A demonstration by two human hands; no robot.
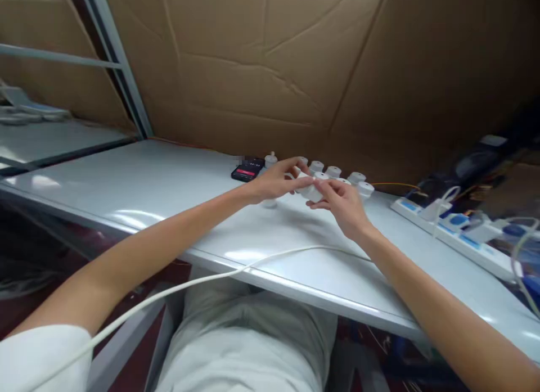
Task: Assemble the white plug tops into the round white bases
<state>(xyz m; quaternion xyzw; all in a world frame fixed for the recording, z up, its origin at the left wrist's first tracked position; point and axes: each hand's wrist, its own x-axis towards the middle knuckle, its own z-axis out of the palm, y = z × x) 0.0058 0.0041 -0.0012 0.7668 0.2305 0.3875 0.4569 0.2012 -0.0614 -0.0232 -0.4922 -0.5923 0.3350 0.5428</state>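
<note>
Over the back middle of the white table, my left hand (280, 180) and my right hand (342, 204) meet with bent fingers. Between them is a white round plastic piece (310, 192), pinched by both hands. Fingers cover part of it, and whether it is one part or two joined parts I cannot tell. Behind and beside my hands stand several similar white round pieces (333, 171) in loose rows. One with a small knob on top, a white capped piece (270, 159), stands just left of them, partly behind my left hand.
A black phone (248, 170) with a lit screen lies left of the pieces. At the right is a white power strip (455, 234) with plugs and cables. A pale cable (261, 260) crosses the table's front edge. Cardboard (261, 66) walls the back.
</note>
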